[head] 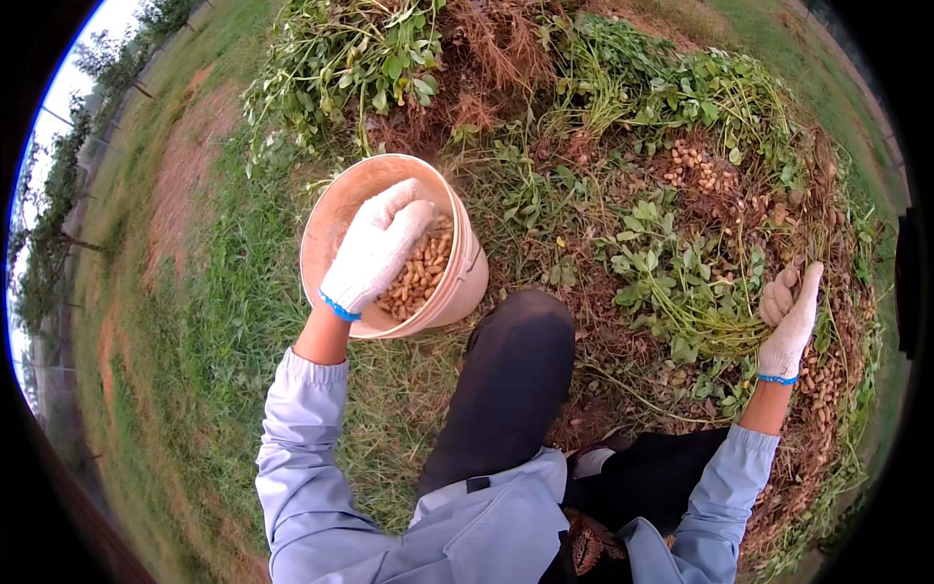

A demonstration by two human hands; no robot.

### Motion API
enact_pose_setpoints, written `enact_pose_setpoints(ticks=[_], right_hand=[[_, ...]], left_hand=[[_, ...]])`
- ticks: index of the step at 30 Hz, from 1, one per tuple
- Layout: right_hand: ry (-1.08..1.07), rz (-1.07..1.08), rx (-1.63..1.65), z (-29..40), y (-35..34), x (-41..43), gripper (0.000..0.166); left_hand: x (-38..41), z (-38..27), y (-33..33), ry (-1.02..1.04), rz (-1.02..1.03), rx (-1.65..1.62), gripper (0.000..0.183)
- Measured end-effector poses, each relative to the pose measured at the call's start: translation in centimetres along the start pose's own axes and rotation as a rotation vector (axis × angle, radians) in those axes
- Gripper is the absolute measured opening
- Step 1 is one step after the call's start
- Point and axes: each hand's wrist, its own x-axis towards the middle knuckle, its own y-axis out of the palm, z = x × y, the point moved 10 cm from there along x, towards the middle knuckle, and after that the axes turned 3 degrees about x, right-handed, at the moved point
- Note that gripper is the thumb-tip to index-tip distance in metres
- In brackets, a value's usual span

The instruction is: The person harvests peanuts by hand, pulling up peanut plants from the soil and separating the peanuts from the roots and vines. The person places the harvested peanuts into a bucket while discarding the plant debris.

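My left hand (379, 244), in a white knit glove with a blue cuff, reaches inside a pale plastic bucket (467, 281). Loose unshelled peanuts (423, 270) lie in the bucket, partly covered by the hand. Its fingertips point down out of sight, so whether they grip anything is unclear. Over on the right, my right hand (792, 321) wears a matching glove, soiled at the fingers, with fingers curled and thumb extended. Stems of an uprooted peanut plant (678, 292) run up against this hand; a grip on them cannot be made out. More peanuts (821, 387) lie beside the wrist.
Pulled peanut plants (350, 66) with leaves and bare roots (503, 51) are heaped beyond the bucket. Another leafy heap (671, 87) lies at the upper right, near a cluster of peanuts (697, 168). My bent knee (525, 343) rises between the bucket and the plants. Grass (226, 292) spreads leftward.
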Motion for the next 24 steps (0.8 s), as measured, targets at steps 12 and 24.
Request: enact_pose_setpoints(ticks=[12, 24], right_hand=[[0.044, -0.102, -0.107, -1.8, 1.3, 0.1, 0.052], [0.026, -0.109, -0.136, -1.6, 0.2, -2.6, 0.045]], left_hand=[[12.8, 21.9, -5.0, -0.078, 0.118, 1.34, 0.035], [15.2, 24.7, 2.2, 0.15, 0.465, 1.386, 0.024]])
